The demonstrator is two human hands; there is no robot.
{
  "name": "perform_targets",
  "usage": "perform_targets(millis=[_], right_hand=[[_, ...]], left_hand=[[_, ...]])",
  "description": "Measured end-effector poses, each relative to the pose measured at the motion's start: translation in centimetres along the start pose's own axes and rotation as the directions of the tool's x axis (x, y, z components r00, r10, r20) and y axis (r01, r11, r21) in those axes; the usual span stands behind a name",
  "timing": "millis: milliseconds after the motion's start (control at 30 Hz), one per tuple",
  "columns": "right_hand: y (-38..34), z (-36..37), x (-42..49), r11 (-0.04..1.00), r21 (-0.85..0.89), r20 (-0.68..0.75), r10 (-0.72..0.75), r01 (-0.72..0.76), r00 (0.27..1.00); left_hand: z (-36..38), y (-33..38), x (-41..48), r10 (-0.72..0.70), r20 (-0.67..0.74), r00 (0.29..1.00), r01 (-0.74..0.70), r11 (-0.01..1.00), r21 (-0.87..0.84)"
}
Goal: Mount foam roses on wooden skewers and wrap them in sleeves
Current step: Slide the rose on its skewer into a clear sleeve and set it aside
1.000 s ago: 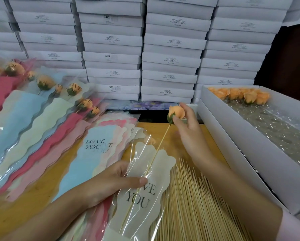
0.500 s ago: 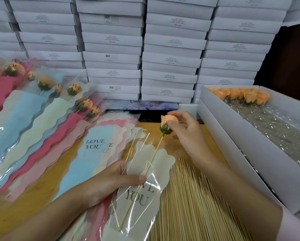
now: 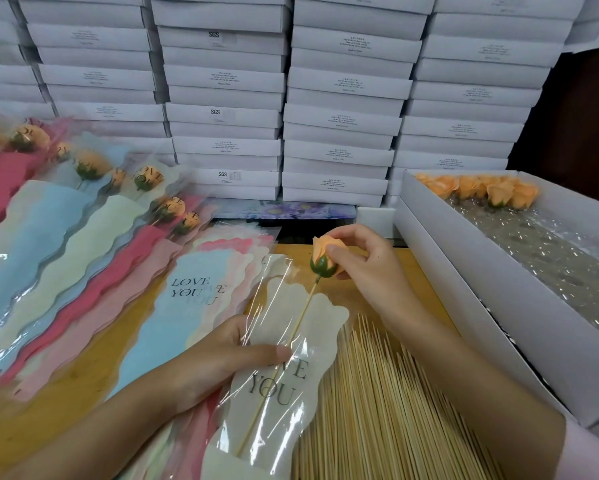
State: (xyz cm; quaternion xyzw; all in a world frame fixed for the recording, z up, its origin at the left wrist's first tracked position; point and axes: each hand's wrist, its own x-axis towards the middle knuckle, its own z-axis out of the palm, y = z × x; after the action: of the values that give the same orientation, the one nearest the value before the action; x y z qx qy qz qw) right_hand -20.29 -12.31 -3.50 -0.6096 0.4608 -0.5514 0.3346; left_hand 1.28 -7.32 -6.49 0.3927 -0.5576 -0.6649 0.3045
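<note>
Right hand (image 3: 371, 268) pinched the rose (image 3: 322, 254), now nearer than a second ago. Skewer (image 3: 291, 337) had slid deeper into the sleeve (image 3: 312, 403), gripped by left hand (image 3: 215, 365) at near centre. Sleeving looked nearly done.

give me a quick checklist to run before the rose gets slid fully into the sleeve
1. Rose seated on the skewer: ok, it sits on the skewer's top end.
2. Right hand grip: ok, its fingers pinch the rose.
3. Left hand steadying the sleeve: ok, its thumb presses on the clear film.
4. Skewer inside the sleeve: ok, its lower part shows through the film.
5. Rose inside the sleeve: not ok, it is outside, above the cream backing.
6. Room left below the skewer's end: cannot tell, the sleeve's bottom runs out of frame.
</note>
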Motion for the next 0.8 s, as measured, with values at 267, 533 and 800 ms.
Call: perform_targets(millis=[267, 533, 800], right_hand=[[-0.08, 0.21, -0.02, 0.998, -0.023, 0.058, 0.067, -0.066, 0.996], [-0.42, 0.42, -0.18, 0.997, -0.045, 0.079, 0.064, -0.061, 0.995], [-0.79, 0.68, -0.33, 0.996, -0.061, 0.141, 0.073, -0.065, 0.987]], left_hand=[[-0.03, -0.20, 0.09, 0.083, -0.032, 0.996, -0.085, 0.996, -0.043], [-0.42, -0.50, 0.44, 0.111, -0.048, 0.993, -0.111, 0.994, 0.005], [-0.52, -0.63, 0.78, 0.142, -0.083, 0.986, -0.137, 0.988, 0.066]])
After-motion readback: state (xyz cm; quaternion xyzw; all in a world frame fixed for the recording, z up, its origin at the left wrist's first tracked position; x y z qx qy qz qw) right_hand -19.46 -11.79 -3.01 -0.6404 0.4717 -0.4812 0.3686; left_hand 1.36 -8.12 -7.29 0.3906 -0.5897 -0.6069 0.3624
